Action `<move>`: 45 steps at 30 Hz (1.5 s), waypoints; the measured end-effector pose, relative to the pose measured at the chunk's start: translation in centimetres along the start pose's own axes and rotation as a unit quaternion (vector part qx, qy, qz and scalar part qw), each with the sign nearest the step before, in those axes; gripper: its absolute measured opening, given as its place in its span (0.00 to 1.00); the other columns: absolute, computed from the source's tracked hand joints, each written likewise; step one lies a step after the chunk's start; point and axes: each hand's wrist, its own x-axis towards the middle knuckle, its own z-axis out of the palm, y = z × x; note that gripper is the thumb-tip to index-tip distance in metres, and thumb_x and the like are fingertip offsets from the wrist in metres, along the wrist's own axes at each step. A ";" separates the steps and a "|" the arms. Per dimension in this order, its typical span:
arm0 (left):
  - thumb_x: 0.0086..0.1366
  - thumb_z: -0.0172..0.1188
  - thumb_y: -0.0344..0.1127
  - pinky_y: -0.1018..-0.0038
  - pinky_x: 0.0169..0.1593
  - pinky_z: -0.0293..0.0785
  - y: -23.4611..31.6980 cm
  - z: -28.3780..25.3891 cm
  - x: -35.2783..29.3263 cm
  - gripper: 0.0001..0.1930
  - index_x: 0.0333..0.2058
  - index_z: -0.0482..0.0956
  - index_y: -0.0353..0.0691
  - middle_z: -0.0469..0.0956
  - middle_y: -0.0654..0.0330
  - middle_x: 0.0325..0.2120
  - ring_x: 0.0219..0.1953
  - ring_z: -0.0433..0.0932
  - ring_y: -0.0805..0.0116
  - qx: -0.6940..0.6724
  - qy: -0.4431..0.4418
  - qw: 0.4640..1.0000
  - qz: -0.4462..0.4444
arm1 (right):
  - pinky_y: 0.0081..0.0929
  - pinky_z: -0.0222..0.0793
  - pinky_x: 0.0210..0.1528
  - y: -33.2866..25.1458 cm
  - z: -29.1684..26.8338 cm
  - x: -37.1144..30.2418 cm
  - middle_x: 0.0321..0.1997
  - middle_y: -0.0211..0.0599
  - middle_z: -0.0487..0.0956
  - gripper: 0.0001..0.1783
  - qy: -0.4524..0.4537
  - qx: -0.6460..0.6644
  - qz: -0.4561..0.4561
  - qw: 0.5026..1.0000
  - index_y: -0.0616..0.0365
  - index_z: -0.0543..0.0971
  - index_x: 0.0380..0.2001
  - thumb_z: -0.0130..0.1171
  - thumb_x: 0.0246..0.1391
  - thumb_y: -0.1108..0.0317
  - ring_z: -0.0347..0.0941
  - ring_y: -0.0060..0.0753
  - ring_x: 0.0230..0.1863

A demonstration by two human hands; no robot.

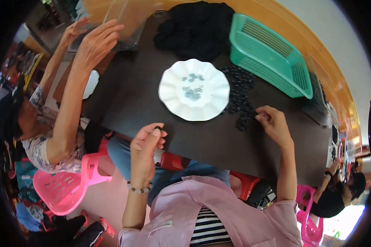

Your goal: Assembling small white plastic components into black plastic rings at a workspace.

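My left hand is raised over the table's near edge, thumb and fingers pinched on a small black piece. To the right, my right hand hovers at the edge of a loose pile of small black ring-like pieces. Its fingers are curled together, and anything between them is too small to make out. Between and beyond my hands stands a white scalloped plate holding many tiny greyish-clear bits in two clusters. The pile lies against the plate's right side.
Behind the plate lies a heap of black fabric. A green plastic basket stands at the far right, beside a clear container of dark pieces. On the left, another person's arms reach over a clear box near a pink chair.
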 end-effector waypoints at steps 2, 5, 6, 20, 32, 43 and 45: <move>0.66 0.56 0.36 0.83 0.37 0.69 0.2 -0.1 -0.2 0.13 0.45 0.77 0.34 0.78 0.62 0.33 0.32 0.73 0.79 -0.031 0.001 0.999 -0.012 | 0.19 0.65 0.31 -0.5 -0.1 0.1 0.26 0.32 0.76 0.09 -0.001 0.005 0.003 1.000 0.66 0.78 0.37 0.60 0.51 0.78 0.68 0.18 0.27; 0.66 0.55 0.36 0.81 0.37 0.68 0.9 0.0 -0.6 0.14 0.46 0.76 0.33 0.76 0.63 0.31 0.32 0.71 0.78 -0.090 -0.007 0.995 -0.041 | 0.17 0.64 0.32 -1.1 0.1 0.5 0.26 0.30 0.76 0.08 0.008 0.011 0.003 1.000 0.66 0.78 0.37 0.59 0.52 0.77 0.66 0.17 0.27; 0.67 0.55 0.37 0.81 0.37 0.68 0.9 -0.1 -0.8 0.15 0.46 0.76 0.32 0.76 0.64 0.30 0.31 0.71 0.77 -0.137 -0.017 0.988 -0.064 | 0.17 0.64 0.32 -1.3 0.1 0.5 0.27 0.30 0.76 0.08 0.019 0.014 0.000 1.000 0.66 0.79 0.38 0.59 0.52 0.77 0.66 0.16 0.28; 0.72 0.46 0.48 0.75 0.31 0.65 -0.8 1.6 -3.2 0.22 0.29 0.79 0.37 0.72 0.62 0.19 0.26 0.67 0.70 -0.210 -0.104 0.956 -0.176 | 0.22 0.67 0.33 -4.3 -0.3 -0.7 0.30 0.37 0.79 0.07 0.038 -0.010 -0.020 0.999 0.61 0.81 0.36 0.60 0.52 0.75 0.74 0.25 0.31; 0.70 0.50 0.49 0.85 0.33 0.65 -2.7 4.5 -3.8 0.22 0.39 0.80 0.32 0.77 0.67 0.25 0.27 0.68 0.84 -0.166 -0.204 0.940 -0.219 | 0.24 0.69 0.40 -10.9 4.2 -3.5 0.43 0.38 0.78 0.24 -0.101 0.229 -0.164 0.954 0.61 0.79 0.44 0.72 0.43 0.64 0.72 0.30 0.39; 0.68 0.53 0.50 0.84 0.34 0.66 -3.3 2.7 -4.3 0.20 0.37 0.80 0.36 0.75 0.68 0.27 0.28 0.69 0.84 -0.185 -0.156 0.951 -0.192 | 0.23 0.65 0.36 -12.6 8.5 -2.9 0.37 0.34 0.80 0.15 -0.141 0.321 -0.196 0.916 0.59 0.80 0.35 0.71 0.41 0.73 0.68 0.26 0.34; 0.68 0.53 0.47 0.84 0.34 0.66 -3.4 2.4 -4.6 0.17 0.36 0.79 0.37 0.75 0.68 0.26 0.28 0.69 0.83 -0.220 -0.139 0.946 -0.192 | 0.22 0.65 0.36 -12.8 8.7 -2.8 0.37 0.34 0.80 0.15 -0.146 0.323 -0.201 0.913 0.59 0.81 0.35 0.71 0.41 0.73 0.68 0.26 0.34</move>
